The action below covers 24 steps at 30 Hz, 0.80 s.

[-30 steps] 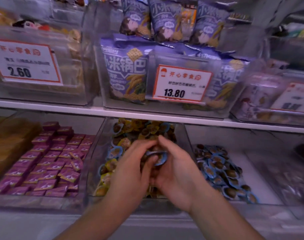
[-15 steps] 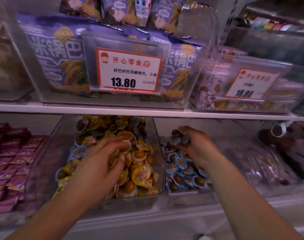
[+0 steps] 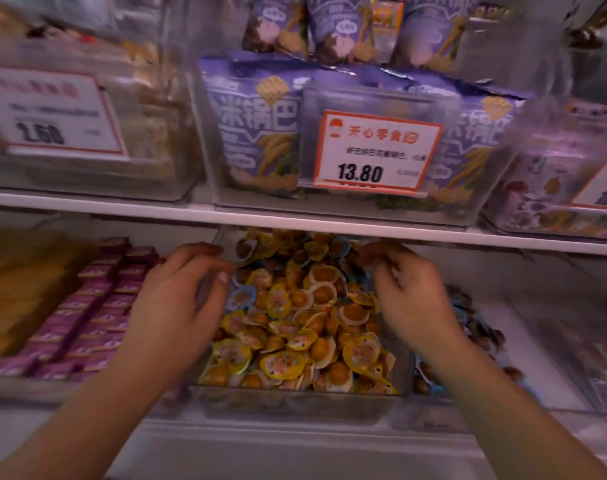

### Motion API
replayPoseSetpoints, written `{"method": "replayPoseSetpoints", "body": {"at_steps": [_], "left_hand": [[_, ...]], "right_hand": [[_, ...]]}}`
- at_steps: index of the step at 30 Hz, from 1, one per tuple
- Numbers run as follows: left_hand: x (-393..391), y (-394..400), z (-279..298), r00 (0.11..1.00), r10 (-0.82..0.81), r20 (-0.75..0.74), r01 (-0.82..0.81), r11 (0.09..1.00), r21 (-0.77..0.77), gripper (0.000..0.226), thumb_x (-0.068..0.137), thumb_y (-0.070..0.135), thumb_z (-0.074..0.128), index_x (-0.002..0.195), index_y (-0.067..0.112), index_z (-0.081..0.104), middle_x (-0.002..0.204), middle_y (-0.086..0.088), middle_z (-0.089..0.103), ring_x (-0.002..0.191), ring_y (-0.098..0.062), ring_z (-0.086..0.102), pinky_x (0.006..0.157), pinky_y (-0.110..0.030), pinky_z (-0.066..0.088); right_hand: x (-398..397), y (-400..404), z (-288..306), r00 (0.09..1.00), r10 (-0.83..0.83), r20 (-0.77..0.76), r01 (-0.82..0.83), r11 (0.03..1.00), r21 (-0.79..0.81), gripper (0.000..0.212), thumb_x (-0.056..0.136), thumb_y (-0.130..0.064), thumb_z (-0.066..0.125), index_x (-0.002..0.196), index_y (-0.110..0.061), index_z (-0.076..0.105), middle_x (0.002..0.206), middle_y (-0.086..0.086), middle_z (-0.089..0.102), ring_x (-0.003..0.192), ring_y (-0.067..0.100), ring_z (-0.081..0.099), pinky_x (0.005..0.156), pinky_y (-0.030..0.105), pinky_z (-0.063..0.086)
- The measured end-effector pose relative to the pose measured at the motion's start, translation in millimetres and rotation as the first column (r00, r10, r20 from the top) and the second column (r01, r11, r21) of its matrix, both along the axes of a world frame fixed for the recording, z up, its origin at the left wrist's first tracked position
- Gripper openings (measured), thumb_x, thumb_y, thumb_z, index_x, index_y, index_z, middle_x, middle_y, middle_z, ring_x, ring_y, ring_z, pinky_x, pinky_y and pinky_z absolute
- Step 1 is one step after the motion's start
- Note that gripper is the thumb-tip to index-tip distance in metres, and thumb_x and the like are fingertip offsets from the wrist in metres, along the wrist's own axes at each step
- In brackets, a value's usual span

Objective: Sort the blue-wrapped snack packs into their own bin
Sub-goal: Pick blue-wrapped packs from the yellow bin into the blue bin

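Observation:
A clear middle bin (image 3: 295,398) on the lower shelf holds a heap of yellow-wrapped snack packs (image 3: 284,365) with a few blue-wrapped packs (image 3: 241,297) mixed in along its left side and back. Both hands hover over this heap. My left hand (image 3: 177,303) is at the bin's left wall, fingers loosely bent, close to a blue pack, holding nothing I can see. My right hand (image 3: 411,292) is over the right side, fingers curled down toward the packs, with nothing visibly in it. The clear bin to the right (image 3: 530,344) holds a cluster of blue-wrapped packs (image 3: 482,336).
Pink-wrapped packs (image 3: 87,317) fill the tray to the left. The white shelf board (image 3: 329,220) runs low above the bins. On it stand clear bins of purple snack bags (image 3: 253,133) with a 13.80 price tag (image 3: 374,150).
My right hand left the blue packs in the right bin and came back over the middle bin. My left hand shifted toward the bin's left wall. The view swung left.

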<state>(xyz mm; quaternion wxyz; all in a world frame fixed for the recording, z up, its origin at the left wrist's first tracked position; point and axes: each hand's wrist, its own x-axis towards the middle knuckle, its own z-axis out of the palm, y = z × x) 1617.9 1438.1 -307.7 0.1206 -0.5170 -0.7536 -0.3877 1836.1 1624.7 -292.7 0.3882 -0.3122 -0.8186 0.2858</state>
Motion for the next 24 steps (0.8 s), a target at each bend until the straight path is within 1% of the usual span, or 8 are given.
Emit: {"method": "replayPoseSetpoints", "body": {"at_steps": [2, 3, 6, 10, 15, 17, 21, 24], "left_hand": [[-9.6, -12.0, -5.4, 0.997, 0.001, 0.072, -0.002, 1.000, 0.008, 0.030, 0.088, 0.032, 0.049, 0.107, 0.019, 0.068, 0.113, 0.002, 0.060, 0.107, -0.017, 0.057, 0.095, -0.021, 0.039], [-12.9, -18.5, -8.1, 0.995, 0.000, 0.099, 0.000, 1.000, -0.003, 0.034, 0.088, 0.036, 0.047, 0.110, 0.019, 0.066, 0.115, 0.004, 0.060, 0.109, -0.015, 0.057, 0.095, -0.018, 0.037], [-16.6, -33.6, -12.8, 0.986, -0.036, 0.166, 0.041, 0.999, -0.028, 0.036, 0.089, 0.044, 0.045, 0.117, 0.027, 0.061, 0.117, 0.011, 0.058, 0.109, -0.008, 0.057, 0.092, -0.022, 0.044], [-18.2, -42.2, -13.0, 0.983, -0.067, 0.171, 0.076, 0.996, -0.045, 0.037, 0.090, 0.043, 0.047, 0.123, 0.029, 0.058, 0.119, 0.014, 0.058, 0.109, -0.008, 0.059, 0.091, -0.033, 0.050], [-18.7, -41.7, -9.2, 0.984, -0.056, 0.168, 0.067, 0.996, -0.061, 0.037, 0.089, 0.034, 0.055, 0.126, 0.029, 0.058, 0.116, 0.010, 0.057, 0.104, -0.010, 0.058, 0.088, -0.024, 0.045], [-18.0, -41.3, -7.6, 0.984, -0.067, 0.168, 0.079, 0.995, -0.067, 0.037, 0.091, 0.032, 0.056, 0.128, 0.028, 0.057, 0.119, 0.008, 0.057, 0.107, -0.014, 0.058, 0.092, -0.031, 0.047], [-17.2, -43.2, -7.2, 0.980, -0.079, 0.183, 0.089, 0.995, -0.047, 0.038, 0.091, 0.034, 0.053, 0.129, 0.029, 0.055, 0.121, 0.008, 0.055, 0.109, -0.016, 0.059, 0.092, -0.035, 0.049], [-18.2, -43.5, -7.9, 0.982, -0.073, 0.172, 0.080, 0.996, -0.032, 0.037, 0.092, 0.031, 0.056, 0.128, 0.028, 0.056, 0.122, 0.009, 0.055, 0.109, -0.015, 0.058, 0.092, -0.035, 0.048]], "right_hand": [[-23.5, -24.4, -0.1, 0.990, 0.102, 0.096, -0.105, 0.994, 0.031, 0.026, 0.089, -0.029, 0.048, 0.103, -0.028, 0.070, 0.074, -0.024, 0.067, 0.058, -0.002, 0.059, 0.054, 0.008, 0.039], [-37.5, -34.9, -1.4, 0.974, 0.154, 0.168, -0.164, 0.985, 0.048, 0.026, 0.090, -0.029, 0.050, 0.108, -0.029, 0.069, 0.078, -0.023, 0.067, 0.064, 0.000, 0.061, 0.058, 0.011, 0.044], [-84.9, -50.3, -9.8, 0.857, 0.200, 0.475, -0.312, 0.935, 0.168, 0.036, 0.090, -0.031, 0.058, 0.126, -0.026, 0.061, 0.117, -0.002, 0.065, 0.108, 0.017, 0.059, 0.092, 0.028, 0.046], [-149.3, -49.1, -30.0, 0.634, 0.223, 0.740, -0.421, 0.903, 0.089, 0.050, 0.089, -0.044, 0.060, 0.133, -0.021, 0.054, 0.135, 0.007, 0.055, 0.127, 0.028, 0.048, 0.105, 0.034, 0.040], [-178.3, -30.7, -45.5, 0.540, 0.128, 0.832, -0.368, 0.925, 0.097, 0.079, 0.078, -0.066, 0.061, 0.147, -0.036, 0.034, 0.158, -0.003, 0.030, 0.142, 0.028, 0.030, 0.113, 0.047, 0.024], [-182.5, -25.9, -42.0, 0.509, 0.094, 0.856, -0.371, 0.921, 0.120, 0.085, 0.072, -0.072, 0.055, 0.145, -0.036, 0.033, 0.156, 0.001, 0.030, 0.139, 0.033, 0.032, 0.109, 0.052, 0.027], [-186.7, -25.9, -38.3, 0.494, 0.026, 0.869, -0.382, 0.905, 0.189, 0.099, 0.056, -0.083, 0.032, 0.138, -0.028, 0.041, 0.142, 0.016, 0.037, 0.127, 0.037, 0.043, 0.098, 0.046, 0.038], [-186.3, -27.7, -42.1, 0.469, -0.016, 0.883, -0.385, 0.896, 0.221, 0.106, 0.051, -0.084, 0.019, 0.142, -0.030, 0.036, 0.148, 0.019, 0.030, 0.133, 0.039, 0.036, 0.104, 0.048, 0.034]]}}
